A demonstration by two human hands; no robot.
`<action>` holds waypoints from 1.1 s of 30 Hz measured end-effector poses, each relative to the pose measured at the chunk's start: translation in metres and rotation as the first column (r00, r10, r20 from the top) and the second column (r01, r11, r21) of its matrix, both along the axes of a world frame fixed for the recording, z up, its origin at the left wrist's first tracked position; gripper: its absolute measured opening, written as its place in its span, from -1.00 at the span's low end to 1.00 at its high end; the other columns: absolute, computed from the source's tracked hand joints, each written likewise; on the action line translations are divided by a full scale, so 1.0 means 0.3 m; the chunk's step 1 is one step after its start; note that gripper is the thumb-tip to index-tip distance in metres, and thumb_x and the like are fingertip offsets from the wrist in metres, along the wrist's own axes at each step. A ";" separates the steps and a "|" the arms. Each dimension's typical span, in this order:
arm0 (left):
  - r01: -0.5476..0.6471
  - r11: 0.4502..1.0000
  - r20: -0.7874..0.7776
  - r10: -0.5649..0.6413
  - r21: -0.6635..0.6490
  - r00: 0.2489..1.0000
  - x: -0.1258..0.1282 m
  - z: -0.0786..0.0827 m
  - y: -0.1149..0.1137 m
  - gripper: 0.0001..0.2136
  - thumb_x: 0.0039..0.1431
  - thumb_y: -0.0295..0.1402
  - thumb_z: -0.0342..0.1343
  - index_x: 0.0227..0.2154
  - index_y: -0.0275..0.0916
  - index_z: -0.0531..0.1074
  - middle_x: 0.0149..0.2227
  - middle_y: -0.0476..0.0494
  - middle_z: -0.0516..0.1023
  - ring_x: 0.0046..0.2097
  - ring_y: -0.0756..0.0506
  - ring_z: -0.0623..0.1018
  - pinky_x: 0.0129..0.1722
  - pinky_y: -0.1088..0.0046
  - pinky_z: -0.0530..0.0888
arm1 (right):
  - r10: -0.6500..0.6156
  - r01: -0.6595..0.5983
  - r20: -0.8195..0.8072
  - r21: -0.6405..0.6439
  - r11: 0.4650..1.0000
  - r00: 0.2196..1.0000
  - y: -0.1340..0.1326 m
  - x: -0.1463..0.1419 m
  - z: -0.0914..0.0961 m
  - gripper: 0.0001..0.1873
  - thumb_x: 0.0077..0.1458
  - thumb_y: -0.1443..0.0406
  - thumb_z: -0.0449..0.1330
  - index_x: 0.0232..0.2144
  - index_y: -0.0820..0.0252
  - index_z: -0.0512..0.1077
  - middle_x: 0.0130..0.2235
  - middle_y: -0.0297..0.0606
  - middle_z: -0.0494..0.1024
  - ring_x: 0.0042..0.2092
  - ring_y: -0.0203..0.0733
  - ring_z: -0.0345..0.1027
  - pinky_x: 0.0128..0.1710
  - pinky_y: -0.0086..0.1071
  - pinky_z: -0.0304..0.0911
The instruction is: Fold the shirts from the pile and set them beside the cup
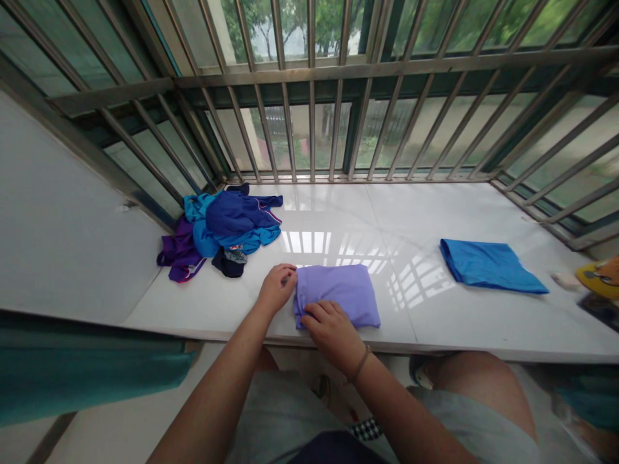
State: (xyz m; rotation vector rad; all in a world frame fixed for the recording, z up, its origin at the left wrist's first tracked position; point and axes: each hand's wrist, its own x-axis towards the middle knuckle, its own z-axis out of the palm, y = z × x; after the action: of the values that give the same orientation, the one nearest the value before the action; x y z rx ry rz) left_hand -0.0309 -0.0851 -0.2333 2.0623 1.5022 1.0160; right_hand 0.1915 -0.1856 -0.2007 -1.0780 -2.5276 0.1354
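Head camera view: metal bars (311, 129) are lining windows on three sides of a white ledge (425, 203), whose glossy top is catching reflections. Teal fabric (87, 377) is extending into the lower left corner, beside the ledge's front. A clothes pile (232, 219) in blue, purple and black is sitting at the ledge's left end. The lilac cloth (345, 290) is lying folded near the front edge, between the pile and a folded blue cloth (488, 267), which is resting well apart to the right. A person's right hand (336, 335) is bending its fingers onto the lilac cloth's lower left part; I cannot tell whether they are pinching the fabric. The left hand (279, 290) is curling at the upper left corner, its hold also unclear. A yellow object (597, 277) is showing at far right, and a bracelet (360, 366) is circling the right wrist.
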 end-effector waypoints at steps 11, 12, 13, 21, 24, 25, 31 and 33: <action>-0.028 0.998 -0.049 0.030 0.048 0.998 0.016 -0.030 0.010 -0.81 0.42 -0.24 0.18 -0.36 -0.11 0.51 -0.07 -0.19 0.70 0.04 -0.24 0.64 0.16 0.07 0.58 | 0.139 -0.140 -0.075 -0.006 0.990 0.987 -0.109 -0.010 -0.121 -0.68 0.43 0.34 0.22 0.16 0.10 0.59 0.25 -0.15 0.65 0.41 -0.02 0.35 0.52 0.09 0.09; -0.037 0.998 -0.052 0.040 0.052 0.998 0.017 -0.028 0.010 -0.82 0.42 -0.25 0.18 -0.35 -0.11 0.51 -0.08 -0.19 0.70 0.03 -0.24 0.64 0.16 0.07 0.58 | 0.157 -0.158 -0.096 0.003 0.987 0.983 -0.120 -0.010 -0.116 -0.71 0.45 0.33 0.21 0.13 0.09 0.59 0.21 -0.17 0.68 0.37 -0.05 0.40 0.52 0.05 0.09; -0.050 0.997 -0.056 0.053 0.055 0.997 0.018 -0.026 0.010 -0.83 0.43 -0.25 0.17 -0.32 -0.11 0.52 -0.09 -0.19 0.69 0.02 -0.24 0.64 0.15 0.08 0.58 | 0.169 -0.168 -0.126 0.017 0.986 0.978 -0.130 -0.010 -0.105 -0.74 0.46 0.32 0.19 0.10 0.08 0.60 0.16 -0.20 0.70 0.32 -0.08 0.45 0.51 0.01 0.12; 0.025 0.993 -0.126 -0.010 0.116 0.992 0.028 0.005 -0.029 -0.70 0.57 -0.23 -0.07 0.11 -0.13 0.53 0.11 -0.26 0.61 0.19 -0.24 0.58 0.26 0.04 0.52 | -0.412 0.417 -0.249 -0.033 0.908 0.877 -0.076 0.122 0.028 -0.79 0.49 0.20 0.14 -0.07 0.12 0.57 -0.12 -0.06 0.66 -0.05 0.05 0.49 0.03 -0.08 0.39; 0.113 0.987 -0.241 -0.083 0.111 0.967 0.036 0.010 -0.041 -0.73 0.53 -0.18 0.05 0.10 -0.10 0.57 0.18 -0.28 0.57 0.23 -0.29 0.56 0.28 -0.01 0.51 | -0.710 0.709 -0.144 -0.072 0.702 0.689 -0.013 0.221 0.011 -0.53 0.43 0.06 0.20 0.19 0.27 0.46 0.00 0.18 0.59 0.01 0.22 0.49 -0.04 -0.02 0.43; 0.109 0.988 -0.259 -0.077 0.111 0.963 0.038 0.010 -0.041 -0.74 0.51 -0.17 0.09 0.08 -0.10 0.57 0.18 -0.29 0.57 0.22 -0.31 0.56 0.27 -0.01 0.52 | -0.753 0.747 -0.090 -0.095 0.658 0.652 0.007 0.248 0.000 -0.45 0.39 0.03 0.24 0.22 0.30 0.44 0.00 0.21 0.59 -0.01 0.23 0.51 -0.07 -0.04 0.44; 0.013 0.989 -0.188 0.015 0.148 0.982 0.032 -0.008 -0.014 -0.81 0.48 -0.22 0.09 -0.02 -0.12 0.53 0.08 -0.31 0.60 0.17 -0.32 0.58 0.25 0.00 0.53 | -0.740 0.682 0.093 -0.480 0.552 0.666 0.088 0.306 0.011 -0.70 0.27 0.14 0.34 -0.08 0.24 0.55 -0.17 0.03 0.70 -0.14 0.07 0.61 -0.17 -0.26 0.37; -0.013 0.988 -0.165 0.038 0.151 0.986 0.030 -0.014 -0.007 -0.84 0.47 -0.22 0.10 -0.06 -0.12 0.51 0.05 -0.30 0.61 0.14 -0.31 0.60 0.23 0.01 0.54 | -0.731 0.622 0.042 -0.559 0.548 0.682 0.106 0.317 0.043 -0.79 0.29 0.18 0.29 -0.16 0.20 0.56 -0.17 -0.04 0.71 -0.14 0.02 0.61 -0.17 -0.30 0.34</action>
State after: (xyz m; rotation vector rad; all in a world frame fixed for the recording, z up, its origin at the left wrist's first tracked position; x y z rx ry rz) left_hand -0.0220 -0.0874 -0.2376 2.2888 1.5803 1.0151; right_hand 0.2865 -0.1538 -0.1878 -2.0835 -1.7240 0.7215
